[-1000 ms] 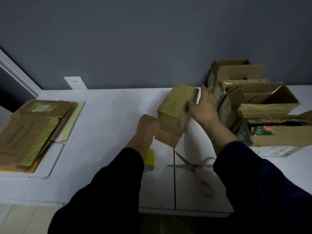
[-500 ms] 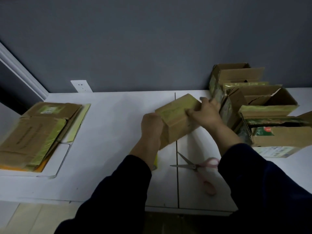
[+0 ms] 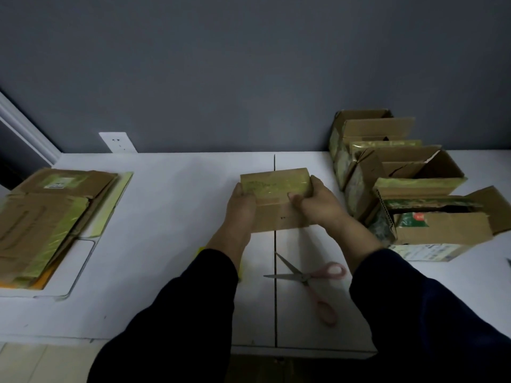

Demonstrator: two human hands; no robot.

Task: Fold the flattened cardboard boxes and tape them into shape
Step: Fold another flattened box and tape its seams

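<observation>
Head view showed the left hand [image 3: 241, 207] and right hand [image 3: 318, 205] clamped on opposite ends of a taped box [image 3: 276, 208] at mid-table, 12 o'clock from the scissors [image 3: 305, 277]. Several shaped boxes [image 3: 409, 175] stood at 3 o'clock; a flat stack [image 3: 41, 217] at 9 o'clock awaited folding.

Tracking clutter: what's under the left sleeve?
Only yellow slivers show at both edges of the sleeve, on the table. The rest is covered; what it is cannot be told.
</observation>
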